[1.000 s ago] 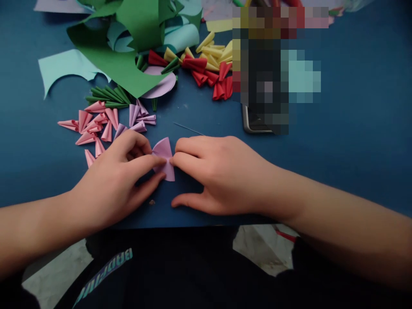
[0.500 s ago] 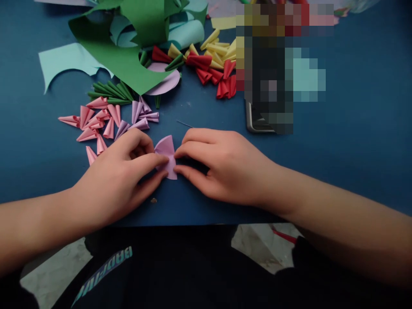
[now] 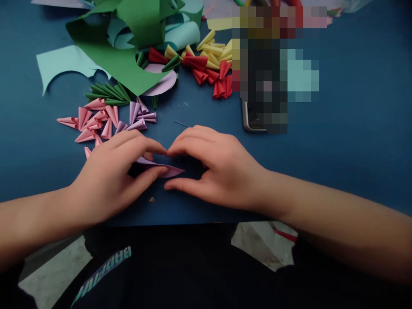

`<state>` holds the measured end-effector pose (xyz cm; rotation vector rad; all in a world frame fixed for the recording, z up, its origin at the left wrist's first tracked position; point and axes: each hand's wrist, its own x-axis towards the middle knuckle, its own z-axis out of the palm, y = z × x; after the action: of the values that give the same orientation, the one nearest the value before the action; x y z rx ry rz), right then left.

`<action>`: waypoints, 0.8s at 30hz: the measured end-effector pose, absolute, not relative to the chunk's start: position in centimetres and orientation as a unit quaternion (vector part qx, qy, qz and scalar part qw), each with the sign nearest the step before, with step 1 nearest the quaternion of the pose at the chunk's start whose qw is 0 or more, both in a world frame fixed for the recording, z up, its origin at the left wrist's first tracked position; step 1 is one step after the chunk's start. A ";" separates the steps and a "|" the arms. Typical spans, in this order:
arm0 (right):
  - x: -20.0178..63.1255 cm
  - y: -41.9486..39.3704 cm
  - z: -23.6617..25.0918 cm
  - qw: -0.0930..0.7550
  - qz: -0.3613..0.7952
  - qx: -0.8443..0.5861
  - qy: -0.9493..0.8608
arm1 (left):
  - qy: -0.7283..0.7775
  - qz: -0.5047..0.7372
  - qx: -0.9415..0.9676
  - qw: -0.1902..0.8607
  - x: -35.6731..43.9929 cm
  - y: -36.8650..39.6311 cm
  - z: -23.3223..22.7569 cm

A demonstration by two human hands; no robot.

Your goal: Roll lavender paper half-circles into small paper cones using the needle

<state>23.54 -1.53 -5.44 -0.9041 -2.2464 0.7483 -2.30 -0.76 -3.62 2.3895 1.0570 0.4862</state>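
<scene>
A small piece of lilac paper (image 3: 162,168) lies low between the two hands, seen almost edge-on — a thin, flattened sliver with a smooth matte face and a pointed tip toward the right. It sits near the front edge of the blue counter (image 3: 354,141), just above the person's dark shirt. The left hand (image 3: 119,176) pinches it, thumb under and fingers curled over the top; the right hand (image 3: 212,167) arches over its right end, index fingertip meeting the left hand's fingertip, thumb stretched along the counter just below the paper. Whether the right hand actually grips the paper cannot be told.

Behind the left hand lie folded paper cones, each narrow and creased to a point: pink cones (image 3: 92,122) in a loose scatter, a few lilac cones (image 3: 140,116) beside them, and slim dark green cones (image 3: 107,94) fanned out above. Further back are red cones (image 3: 209,75) and yellow cones (image 3: 215,49) heaped together. A large sheet of green paper (image 3: 122,56) with curved cut-outs lies over a lilac paper disc (image 3: 162,83), and a pale turquoise offcut (image 3: 64,64) lies flat at the left. A thin needle-like wire (image 3: 182,123) rests on the counter — just beyond the fingers.
</scene>
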 end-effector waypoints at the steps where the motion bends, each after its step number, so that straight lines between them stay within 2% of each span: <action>1: 23.5 -1.5 -5.3 0.315 0.307 -0.341 -0.831 | 0.393 0.186 0.861 0.264 -2.3 -0.7 -3.2; 8: 22.8 -2.3 -3.9 0.373 0.519 -0.419 -0.645 | 0.444 0.214 0.765 0.414 -1.9 -0.8 -1.3; 13: 22.4 -2.5 -3.7 0.389 0.585 -0.430 -0.567 | 0.439 0.217 0.739 0.462 -2.0 -0.9 -1.1; 20: 22.4 -2.4 -3.4 0.392 0.601 -0.442 -0.538 | 0.438 0.212 0.760 0.431 -2.1 -1.2 -1.3; 24: 22.8 -2.2 -3.8 0.368 0.484 -0.446 -0.656 | 0.472 0.252 0.744 0.399 -2.2 -1.5 -2.3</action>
<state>22.82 -2.22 -3.78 -1.1464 -1.6850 1.2426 -2.18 -1.48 -2.25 1.8836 1.1957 0.6380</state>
